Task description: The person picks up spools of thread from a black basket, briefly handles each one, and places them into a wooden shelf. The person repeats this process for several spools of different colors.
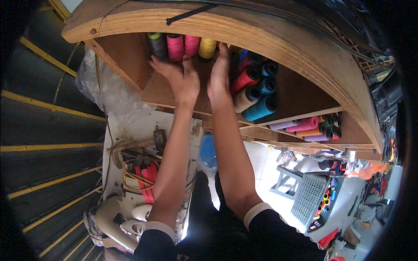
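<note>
Both of my arms reach up into a wooden shelf (174, 101). Along its back stands a row of thread spools: a dark grey one with a lime top (157, 47), two pink ones (175, 48) and a yellow one (207, 48). My left hand (177, 79) is open, its thumb and fingers spread just below the grey and pink spools; contact with them is unclear. Beside the yellow spool, my right hand (220, 71) is held edge-on with fingers stretched upward, their tips partly hidden by the shelf's front rim. To its right lie red (246, 79), beige (247, 99) and blue (260, 108) spools.
A lower compartment holds more spools (305, 126). Clear plastic sheeting (124, 100) hangs left of the shelf. Below it sits a cream sewing machine (111, 217) with cables and red fabric strips (148, 180). On the floor are a grey plastic stool (285, 182) and a grey basket (308, 198).
</note>
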Available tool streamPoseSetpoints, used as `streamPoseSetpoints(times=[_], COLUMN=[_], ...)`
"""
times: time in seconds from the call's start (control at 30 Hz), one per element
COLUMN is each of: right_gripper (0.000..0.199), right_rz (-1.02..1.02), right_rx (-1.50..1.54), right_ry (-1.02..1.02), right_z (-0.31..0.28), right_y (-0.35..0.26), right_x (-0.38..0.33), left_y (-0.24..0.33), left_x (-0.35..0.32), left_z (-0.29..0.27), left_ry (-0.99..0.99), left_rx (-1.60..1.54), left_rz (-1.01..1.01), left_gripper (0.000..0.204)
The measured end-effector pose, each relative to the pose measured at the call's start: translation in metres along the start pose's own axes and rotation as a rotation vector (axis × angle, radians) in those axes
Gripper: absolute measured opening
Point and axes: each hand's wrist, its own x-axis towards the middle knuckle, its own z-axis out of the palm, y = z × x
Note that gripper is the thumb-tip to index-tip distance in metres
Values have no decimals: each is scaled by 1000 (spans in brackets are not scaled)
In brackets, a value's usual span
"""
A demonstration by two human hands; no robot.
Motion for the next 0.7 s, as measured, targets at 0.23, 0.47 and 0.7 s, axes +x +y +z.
streamPoseSetpoints(times=[0.23,0.47,0.7], right_gripper=[54,50,50], right_rz=[-99,-151,-105], right_rx=[4,77,-27], right_ry=[36,-12,47], right_z=[-3,15,0], right_y=[10,-22,-4], right_x=[11,-16,-7], left_y=[-17,-20,-24], left_x=[15,22,20], left_z=[30,36,33], left_ry=[-45,-3,33], left_rx=[81,11,-18], left_rz=[-49,-44,-13], left_gripper=[87,86,78])
